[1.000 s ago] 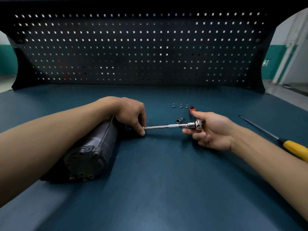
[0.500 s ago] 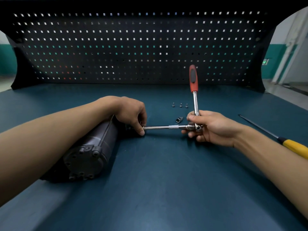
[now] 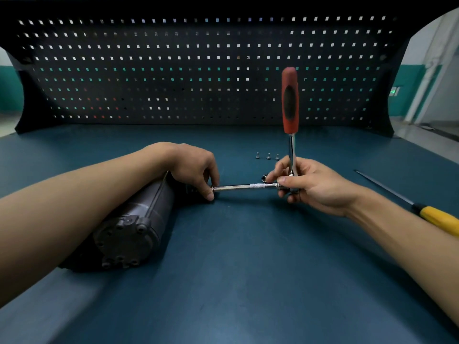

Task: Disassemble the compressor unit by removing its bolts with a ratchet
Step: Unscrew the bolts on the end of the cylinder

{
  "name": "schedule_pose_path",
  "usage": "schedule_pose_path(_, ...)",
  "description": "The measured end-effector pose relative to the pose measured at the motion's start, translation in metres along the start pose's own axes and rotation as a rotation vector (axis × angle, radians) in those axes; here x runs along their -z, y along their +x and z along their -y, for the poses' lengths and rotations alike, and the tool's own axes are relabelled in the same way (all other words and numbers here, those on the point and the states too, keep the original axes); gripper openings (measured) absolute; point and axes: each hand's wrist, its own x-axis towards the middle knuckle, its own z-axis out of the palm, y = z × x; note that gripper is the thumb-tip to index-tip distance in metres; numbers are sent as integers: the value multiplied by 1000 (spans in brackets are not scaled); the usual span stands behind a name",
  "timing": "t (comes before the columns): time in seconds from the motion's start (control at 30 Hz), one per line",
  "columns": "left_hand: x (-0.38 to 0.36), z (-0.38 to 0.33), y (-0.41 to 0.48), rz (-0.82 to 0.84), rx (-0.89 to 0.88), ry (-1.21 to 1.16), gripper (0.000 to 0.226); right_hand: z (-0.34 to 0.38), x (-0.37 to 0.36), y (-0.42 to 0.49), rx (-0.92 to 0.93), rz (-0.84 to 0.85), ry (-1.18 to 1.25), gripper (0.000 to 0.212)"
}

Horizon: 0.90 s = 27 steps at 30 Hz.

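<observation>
Compressor looks heavy, rigid, steel-slick: left hand curls over its far end, right hand pinches ratchet at the head.

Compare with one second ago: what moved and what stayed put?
The ratchet swung from lying low, its red handle pointing away, to upright; the right hand turned with it, keeping its grip at the head. The left hand still pinches the extension at the compressor. The compressor, bolts and screwdriver stayed put.
</observation>
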Motion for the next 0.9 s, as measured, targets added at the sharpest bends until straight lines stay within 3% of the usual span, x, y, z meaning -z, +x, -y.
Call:
schedule_pose_path(0.23, -1, 2, 0, -1, 2, -7, 29, -4, 3, 2, 25, 19, -77, 43)
schedule_pose_path(0.43, -1, 2, 0, 2, -16, -5, 14, -7, 2, 2, 67, 55, -222, 55)
schedule_pose_path(0.67, -2, 3, 3, -26, -10, 12, 32, -10, 1, 7, -52, -28, -104, 46)
schedule_pose_path(0.9, -3, 4, 5, -34, -21, 27, 32, -9, 2, 11, -225, -75, 39, 34)
